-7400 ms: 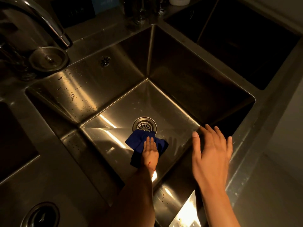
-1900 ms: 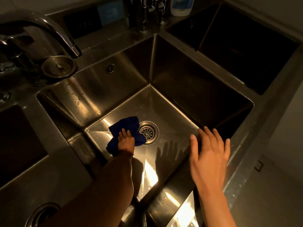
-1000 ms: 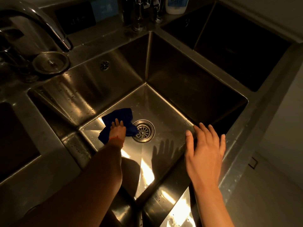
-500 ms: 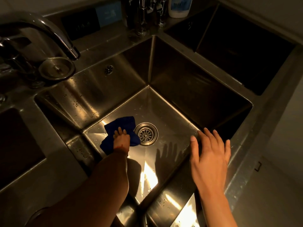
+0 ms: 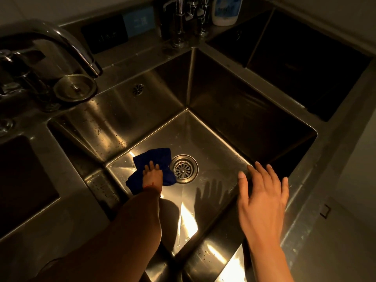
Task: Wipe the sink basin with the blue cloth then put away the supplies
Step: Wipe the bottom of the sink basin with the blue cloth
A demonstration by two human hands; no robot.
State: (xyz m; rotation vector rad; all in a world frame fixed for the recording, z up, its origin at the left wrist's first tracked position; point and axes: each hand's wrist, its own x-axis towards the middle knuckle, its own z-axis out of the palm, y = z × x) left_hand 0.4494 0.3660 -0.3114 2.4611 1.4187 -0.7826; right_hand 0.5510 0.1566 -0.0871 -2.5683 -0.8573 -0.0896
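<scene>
Head view shows my left hand [image 5: 153, 176] deep in the sink basin [image 5: 215, 151], palm down and fingers flattened on the blue cloth [image 5: 151, 159], pressing it to the basin floor rather than clutching it. My right hand [image 5: 262, 192] hangs open above the near right edge of the basin, fingers spread, touching nothing that I can make out; its shadow falls on the floor below it. The cloth lies crumpled under the left palm, its long axis running from the near left toward the far right, and its right edge sits just beside the drain strainer [image 5: 184, 168]. So the cloth is the left hand's business; the right is well apart from it, on the other side of the drain. I judge the wiping step is under way, with the near floor, right wall and far corner yet to cover, and each stroke there must carry the cloth rightward past the drain. On the far ledge stands a white bottle [image 5: 225, 11], beside the taps [image 5: 179, 19].
</scene>
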